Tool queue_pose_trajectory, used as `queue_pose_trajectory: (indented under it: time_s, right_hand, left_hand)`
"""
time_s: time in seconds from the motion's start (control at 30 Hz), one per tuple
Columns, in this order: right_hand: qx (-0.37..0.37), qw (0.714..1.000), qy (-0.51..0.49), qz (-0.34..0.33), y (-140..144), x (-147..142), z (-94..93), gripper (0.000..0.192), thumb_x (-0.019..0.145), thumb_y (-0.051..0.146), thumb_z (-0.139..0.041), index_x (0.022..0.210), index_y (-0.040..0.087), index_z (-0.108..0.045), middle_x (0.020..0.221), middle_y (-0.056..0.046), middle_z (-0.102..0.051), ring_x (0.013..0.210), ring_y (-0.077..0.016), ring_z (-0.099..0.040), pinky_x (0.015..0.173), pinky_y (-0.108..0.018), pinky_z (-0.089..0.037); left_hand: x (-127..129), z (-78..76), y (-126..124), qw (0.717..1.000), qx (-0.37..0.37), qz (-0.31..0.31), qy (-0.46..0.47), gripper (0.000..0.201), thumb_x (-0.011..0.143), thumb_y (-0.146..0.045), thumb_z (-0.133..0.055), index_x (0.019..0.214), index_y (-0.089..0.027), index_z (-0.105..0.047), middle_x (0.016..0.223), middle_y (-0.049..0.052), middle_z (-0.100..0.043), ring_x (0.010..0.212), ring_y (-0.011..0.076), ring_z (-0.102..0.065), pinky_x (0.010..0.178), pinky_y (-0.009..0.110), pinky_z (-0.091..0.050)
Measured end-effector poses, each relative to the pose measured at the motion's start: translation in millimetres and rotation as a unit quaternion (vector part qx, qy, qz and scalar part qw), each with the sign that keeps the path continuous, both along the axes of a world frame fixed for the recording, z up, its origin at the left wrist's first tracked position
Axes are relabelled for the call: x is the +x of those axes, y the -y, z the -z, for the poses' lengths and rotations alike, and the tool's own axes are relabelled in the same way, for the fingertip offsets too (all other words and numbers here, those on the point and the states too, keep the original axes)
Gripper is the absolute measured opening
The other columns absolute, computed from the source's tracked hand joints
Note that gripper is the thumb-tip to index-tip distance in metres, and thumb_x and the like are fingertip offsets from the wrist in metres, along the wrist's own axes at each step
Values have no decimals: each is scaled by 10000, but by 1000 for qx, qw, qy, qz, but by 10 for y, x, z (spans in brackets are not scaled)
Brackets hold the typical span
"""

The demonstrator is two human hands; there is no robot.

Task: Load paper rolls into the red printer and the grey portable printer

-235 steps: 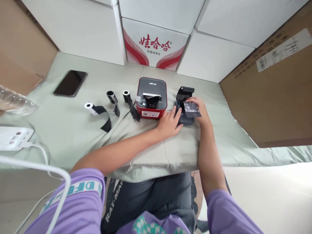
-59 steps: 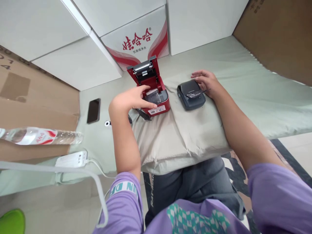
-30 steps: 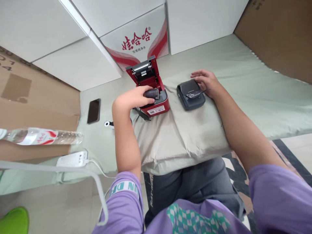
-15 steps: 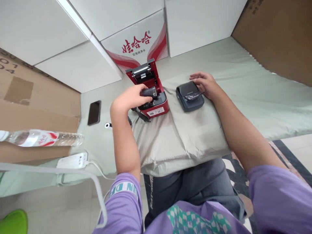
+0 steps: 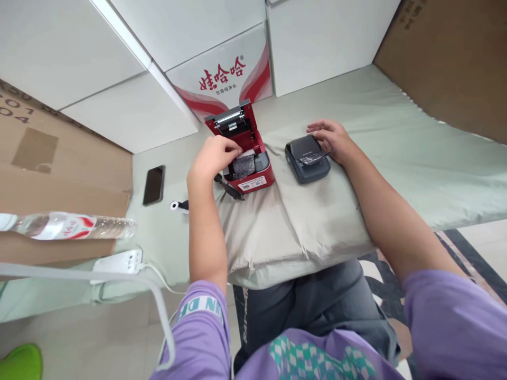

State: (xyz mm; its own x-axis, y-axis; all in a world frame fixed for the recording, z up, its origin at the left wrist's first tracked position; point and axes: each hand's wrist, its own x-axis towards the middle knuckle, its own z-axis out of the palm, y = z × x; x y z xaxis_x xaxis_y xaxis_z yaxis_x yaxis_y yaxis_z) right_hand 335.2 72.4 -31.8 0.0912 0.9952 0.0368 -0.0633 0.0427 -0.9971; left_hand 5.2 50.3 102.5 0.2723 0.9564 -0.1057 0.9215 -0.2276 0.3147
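Seen from the head view, with everything placed against the red printer (image 5: 249,169). Stood on the pale cushion (image 5: 293,221) with its lid (image 5: 233,124) swung up and back, the paper bay open toward the person. Left hand (image 5: 212,158) reached in from the near left side, fingers curled narrow over the open bay and pinched on a grey paper roll (image 5: 242,166) that sat in the bay; how firmly gripped, impossible to tell. Just right of the red printer, apart from it, sat a dark grey printer (image 5: 308,161), lid closed, a short strip (image 5: 315,157) lying across its top. Right hand (image 5: 332,140) rested on the far right edge of that grey printer, fingers spread flat and loose, closed on nothing, touching the case and the end of the strip. At the near left corner of the red printer lay a black ribbon (image 5: 229,189), partly hidden by the left wrist. Further left lay a small white roll (image 5: 174,205) and beyond it a black phone (image 5: 153,184), face up on the green sheet (image 5: 415,158). Well to the near left lay a water bottle (image 5: 71,226) on its side and a white power strip (image 5: 116,260). Behind the red printer stood a white carton with red lettering (image 5: 222,79), with brown cardboard (image 5: 447,58) far to the right.
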Motion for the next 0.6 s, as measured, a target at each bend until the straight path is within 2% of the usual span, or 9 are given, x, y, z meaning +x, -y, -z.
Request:
queue_pose_trajectory:
  time_s: [0.1, 0.2, 0.47, 0.6]
  right_hand:
    - [5, 1000, 0, 1, -10, 2, 10, 290, 671, 315, -786, 938, 273, -680, 1072, -52, -701, 1071, -258, -670, 895, -428, -624]
    - [3, 1000, 5, -2, -11, 1, 15, 289, 678, 324, -779, 945, 269, -681, 1060, -54, -697, 1055, -258, -673, 888, -426, -623]
    - [5, 1000, 9, -3, -9, 1, 14, 320, 666, 362, -806, 944, 274, -673, 1069, -65, -702, 1077, -282, -670, 895, -452, -622]
    - [2, 1000, 16, -3, 0, 4, 4, 331, 667, 376, -801, 953, 279, -665, 1079, -62, -706, 1085, -281, -673, 897, -464, -628]
  left_hand:
    - [31, 70, -18, 999, 26, 13, -34, 319, 858, -339, -595, 1081, -315, -821, 1122, 35, -795, 1042, 268, -693, 922, 367, -536]
    - [67, 96, -30, 999, 21, 2, -47, 312, 845, -350, -618, 1084, -341, -818, 1135, 30, -794, 1062, 285, -688, 916, 388, -537]
    - [157, 71, -152, 992, -7, 12, -129, 334, 780, -408, -707, 1099, -379, -800, 1148, 16, -795, 1073, 321, -688, 930, 428, -520]
    - [167, 60, -171, 991, -14, 10, -132, 312, 766, -394, -731, 1070, -371, -799, 1129, 17, -795, 1074, 328, -684, 942, 444, -508]
